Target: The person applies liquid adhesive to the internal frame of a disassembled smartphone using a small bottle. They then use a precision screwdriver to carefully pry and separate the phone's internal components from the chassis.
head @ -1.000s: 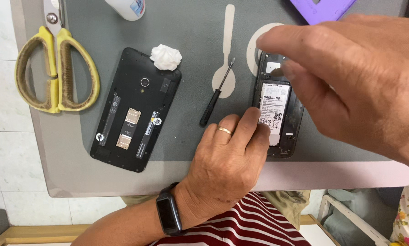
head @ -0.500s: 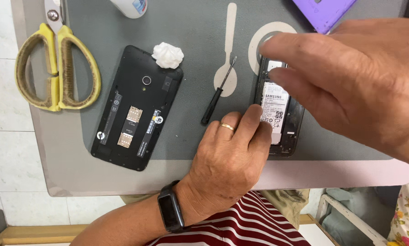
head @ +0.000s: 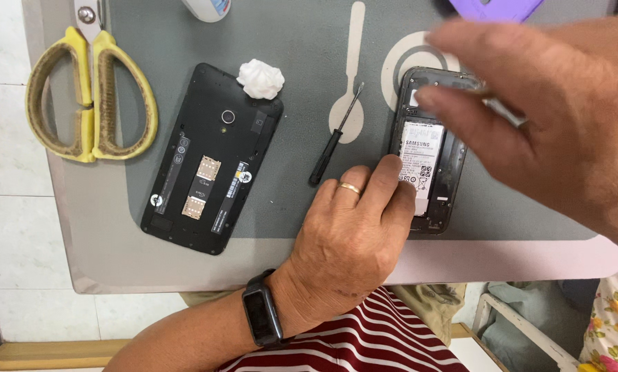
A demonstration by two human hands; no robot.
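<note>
- Our left hand (head: 350,238) presses fingertips flat on the opened phone (head: 429,162), gripping nothing.
- Our right hand (head: 550,117), blurred at three o'clock, pinches a thin metal tool (head: 505,111) over it.
- A small screwdriver (head: 335,136) lies at its nine o'clock on the worktop (head: 102,255).

Left hand (head: 353,234): enters from 7 o'clock on a bare forearm wearing a dark wristband, palm down, back of the hand up, a gold ring on one finger, fingers (head: 384,180) extended toward 1 o'clock and pressed flat, thumb hidden beneath. Right hand (head: 550,117): enters from 3 o'clock, large and close to the camera, slightly blurred, raised above the surface, fingers (head: 460,52) loosely spread and pointing toward 9 to 10 o'clock, thumb lower at about 8 o'clock; whether it grips anything cannot be told.
</note>
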